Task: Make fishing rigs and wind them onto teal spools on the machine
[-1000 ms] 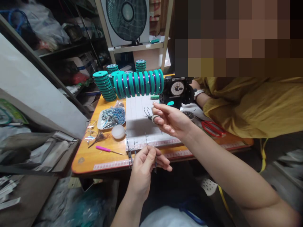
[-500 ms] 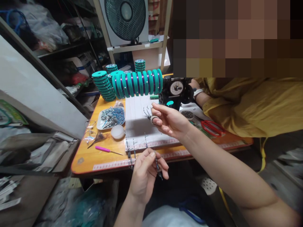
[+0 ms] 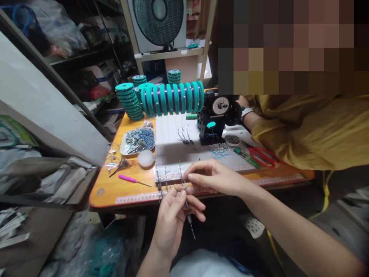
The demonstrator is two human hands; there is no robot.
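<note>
My left hand (image 3: 175, 209) is below the front edge of the orange table (image 3: 129, 192), fingers pinched on a thin dark rig (image 3: 188, 221) that hangs down from them. My right hand (image 3: 215, 177) hovers just above it at the table's edge, thumb and forefinger pinched at the top of the same thin line. Several similar rigs (image 3: 161, 181) hang over the front edge of a white foam board (image 3: 173, 150). More small dark pieces (image 3: 184, 138) lie farther back on the board.
A row of teal spools (image 3: 173, 98) lies at the back, with stacked spools (image 3: 128, 102) beside it. A tray of small parts (image 3: 138, 140), a white round lump (image 3: 145, 157), a pink tool (image 3: 131, 179), a black winder (image 3: 216, 115), red scissors (image 3: 263, 156). A person in yellow (image 3: 305, 127) sits on the right.
My right hand came down from above the foam board to the table's front edge, meeting my left hand. The rig in my left hand now hangs lower.
</note>
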